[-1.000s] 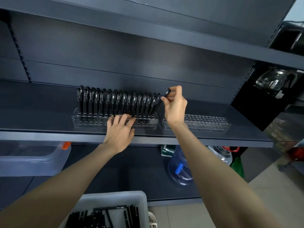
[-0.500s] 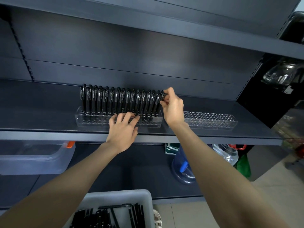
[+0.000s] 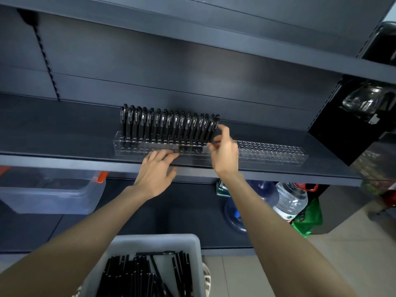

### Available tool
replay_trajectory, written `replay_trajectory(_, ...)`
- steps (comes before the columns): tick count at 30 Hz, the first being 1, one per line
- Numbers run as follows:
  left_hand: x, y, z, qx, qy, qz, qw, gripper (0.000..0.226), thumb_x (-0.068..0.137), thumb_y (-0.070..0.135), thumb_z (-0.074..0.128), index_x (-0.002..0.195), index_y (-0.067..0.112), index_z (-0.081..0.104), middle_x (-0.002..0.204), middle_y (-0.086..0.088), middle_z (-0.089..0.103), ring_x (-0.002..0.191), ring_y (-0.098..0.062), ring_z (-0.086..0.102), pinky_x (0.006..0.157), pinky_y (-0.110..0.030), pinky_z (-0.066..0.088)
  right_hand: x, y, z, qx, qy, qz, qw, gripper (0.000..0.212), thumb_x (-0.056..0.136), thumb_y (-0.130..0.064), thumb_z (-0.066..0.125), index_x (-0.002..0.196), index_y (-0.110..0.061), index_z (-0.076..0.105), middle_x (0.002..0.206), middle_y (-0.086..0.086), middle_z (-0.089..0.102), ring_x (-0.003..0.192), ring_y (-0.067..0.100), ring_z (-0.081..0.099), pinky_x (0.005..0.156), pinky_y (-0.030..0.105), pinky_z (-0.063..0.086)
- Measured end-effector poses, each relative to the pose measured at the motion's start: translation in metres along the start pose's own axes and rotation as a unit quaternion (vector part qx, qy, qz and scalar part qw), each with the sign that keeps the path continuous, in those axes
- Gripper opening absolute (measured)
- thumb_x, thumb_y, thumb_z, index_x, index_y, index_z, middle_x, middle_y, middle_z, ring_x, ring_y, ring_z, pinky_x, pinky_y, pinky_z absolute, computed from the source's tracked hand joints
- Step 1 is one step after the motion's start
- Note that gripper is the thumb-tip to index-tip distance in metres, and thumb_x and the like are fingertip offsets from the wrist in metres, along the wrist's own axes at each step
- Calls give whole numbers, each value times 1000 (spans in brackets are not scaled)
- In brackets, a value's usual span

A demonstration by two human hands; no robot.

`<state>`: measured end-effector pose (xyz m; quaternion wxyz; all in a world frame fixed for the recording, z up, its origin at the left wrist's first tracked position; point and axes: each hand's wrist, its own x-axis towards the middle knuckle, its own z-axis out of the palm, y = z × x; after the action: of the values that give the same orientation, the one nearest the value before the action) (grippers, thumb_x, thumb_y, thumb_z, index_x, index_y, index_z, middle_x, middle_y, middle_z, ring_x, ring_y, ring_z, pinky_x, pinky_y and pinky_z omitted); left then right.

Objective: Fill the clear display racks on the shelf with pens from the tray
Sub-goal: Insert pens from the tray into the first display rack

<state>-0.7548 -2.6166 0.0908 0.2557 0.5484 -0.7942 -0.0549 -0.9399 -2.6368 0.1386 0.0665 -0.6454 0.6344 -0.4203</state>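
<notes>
Slim black plastic pens [image 3: 169,125] stood upright in the clear acrylic rack [image 3: 132,146]; left hand [image 3: 155,173] lay flat, fingers spread, right hand [image 3: 225,153] loosely open beside them.

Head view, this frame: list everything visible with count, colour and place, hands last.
Clear plastic pen rack: one, shelf left, rear rows filled.
Empty clear plastic rack: one, shelf right.
Black pens standing upright: many, in the filled rack.
White plastic tray: one, bottom centre.
Loose black pens: many, in the tray.
Translucent storage bin with orange latch: one, lower left.
Clear water bottle: one, lower right.
Left hand: at the filled rack's front.
Right hand: at that rack's right end.
</notes>
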Motion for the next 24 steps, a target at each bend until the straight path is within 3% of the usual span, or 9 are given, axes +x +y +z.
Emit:
replay_trajectory(5, -78, -36, 2, -28, -33, -79, 996, 44, 94, 22, 51, 136, 13, 45, 135, -6, 46, 122, -27, 40, 99, -40, 35, -78, -3, 30, 10, -99, 39, 994, 40, 90, -13, 60, 128, -11, 47, 110, 7, 61, 95, 24, 61, 85, 45, 49)
replay_trajectory(10, -173, -76, 29, -54, -113, -174, 977, 45, 94, 21, 52, 136, 11, 44, 132, -9, 45, 121, -30, 41, 98, -45, 38, -176, 6, 77, 9, -218, 87, 972, 37, 89, -20, 62, 125, -14, 51, 113, 4, 61, 101, 21, 60, 85, 34, 48)
replay_trajectory(16, -257, -102, 82, -85, -216, -225, 946, 47, 94, 22, 51, 138, 12, 41, 138, -7, 40, 129, -29, 37, 104, -38, 33, -273, 39, 130, -24, -359, 147, 921, 39, 91, -20, 61, 127, -8, 52, 123, 10, 58, 116, 26, 54, 96, 35, 44)
replay_trajectory(20, -279, -106, 112, -94, -244, -232, 937, 49, 93, 21, 52, 140, 10, 39, 141, -9, 39, 131, -28, 36, 108, -36, 30, -311, 59, 157, -47, -408, 195, 891, 44, 91, -23, 62, 131, -9, 48, 128, 10, 55, 117, 25, 54, 96, 32, 45)
replay_trajectory(24, -293, -105, 140, -81, -297, -244, 920, 56, 94, 28, 49, 145, 17, 29, 152, -5, 23, 138, -25, 24, 112, -34, 22, -337, 74, 182, -54, -412, 257, 872, 49, 88, -23, 65, 131, -6, 47, 129, 12, 52, 117, 28, 54, 99, 36, 45)
